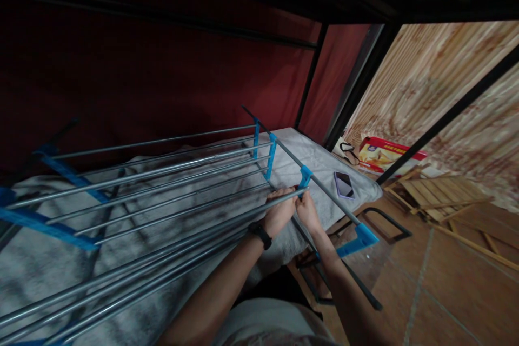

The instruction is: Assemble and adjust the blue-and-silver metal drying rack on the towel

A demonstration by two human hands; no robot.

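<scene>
A drying rack of grey metal rods (174,203) with blue plastic brackets lies across the bed. My left hand (279,211), with a black watch on its wrist, is closed around a rod end beside a blue bracket (305,175). Close against it, my right hand (307,210) is closed at the lower part of the same bracket; its fingertips are partly hidden. Another blue bracket (363,238) sits lower on the same side pole, near my right forearm. On the left, more blue brackets (52,227) hold the rods' far ends.
A grey blanket (292,143) covers the bed, with a phone (344,185) lying near its edge. Black bed-frame posts (365,86) rise at the right. A red box (389,154) and a folded wooden chair-like piece (446,194) are on the tiled floor beyond.
</scene>
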